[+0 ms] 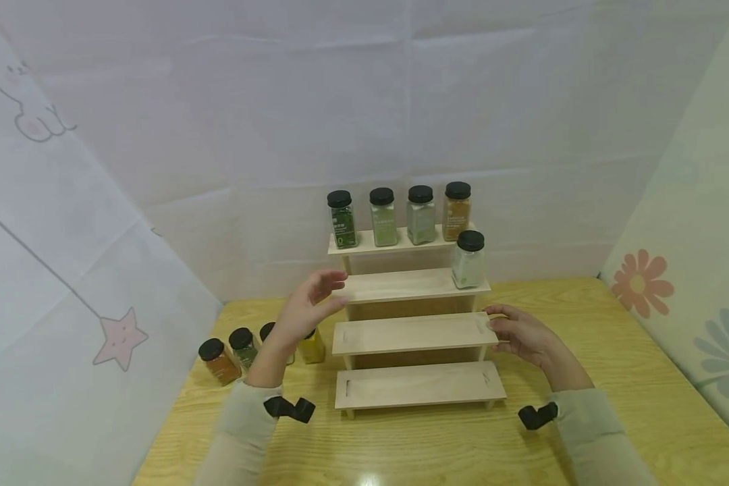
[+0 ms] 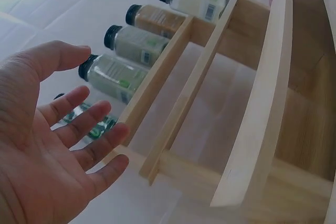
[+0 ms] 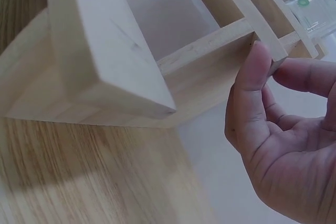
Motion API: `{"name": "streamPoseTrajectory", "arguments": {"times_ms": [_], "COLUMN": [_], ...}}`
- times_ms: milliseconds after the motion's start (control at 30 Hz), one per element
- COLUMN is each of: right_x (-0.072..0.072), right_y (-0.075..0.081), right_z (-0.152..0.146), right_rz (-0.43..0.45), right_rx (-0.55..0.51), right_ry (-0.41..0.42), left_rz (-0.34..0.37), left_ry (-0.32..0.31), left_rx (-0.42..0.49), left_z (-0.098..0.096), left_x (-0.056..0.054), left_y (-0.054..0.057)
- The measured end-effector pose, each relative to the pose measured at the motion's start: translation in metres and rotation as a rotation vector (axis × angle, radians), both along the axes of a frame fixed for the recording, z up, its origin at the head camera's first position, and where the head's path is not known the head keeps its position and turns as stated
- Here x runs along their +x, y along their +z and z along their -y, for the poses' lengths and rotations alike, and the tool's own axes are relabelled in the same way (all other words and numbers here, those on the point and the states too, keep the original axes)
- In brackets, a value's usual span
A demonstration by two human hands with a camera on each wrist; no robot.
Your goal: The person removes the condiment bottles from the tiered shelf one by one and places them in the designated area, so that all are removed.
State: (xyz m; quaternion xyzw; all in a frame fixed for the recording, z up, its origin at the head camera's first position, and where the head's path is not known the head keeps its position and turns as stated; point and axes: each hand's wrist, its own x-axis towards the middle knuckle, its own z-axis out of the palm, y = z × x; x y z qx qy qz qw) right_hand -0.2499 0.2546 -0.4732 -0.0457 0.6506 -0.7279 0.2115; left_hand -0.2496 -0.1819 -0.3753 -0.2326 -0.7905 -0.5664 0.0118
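Pale sleeves (image 1: 233,432) come nearest, reaching towards a rack (image 1: 410,334) that stands on the table (image 1: 413,452). The left hand (image 1: 306,307) is widely open, fingers apart, holding nothing, near the left end of the second step from the top. The right hand (image 1: 525,337) pinches, between thumb and finger, the right end of the third step. The rack is of plain light wood, with four steps. Four black-capped jars (image 1: 421,221) stand on the top step, one clear jar (image 1: 469,267) on the second. Labels show small print and barcodes, too small to read.
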Motion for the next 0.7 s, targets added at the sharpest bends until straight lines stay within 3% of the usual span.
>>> {"name": "streamPoseTrajectory", "arguments": {"times_ms": [400, 700], "right_x": [0.000, 0.000], "right_y": [0.005, 0.007], "right_z": [0.002, 0.002], "right_rz": [-0.007, 0.002], "right_rx": [0.041, 0.026], "right_ry": [0.010, 0.016], "left_rz": [-0.022, 0.020], "left_ry": [-0.074, -0.049], "left_rx": [0.050, 0.071], "left_z": [-0.041, -0.064], "left_x": [-0.014, -0.018], "left_y": [0.001, -0.001]}}
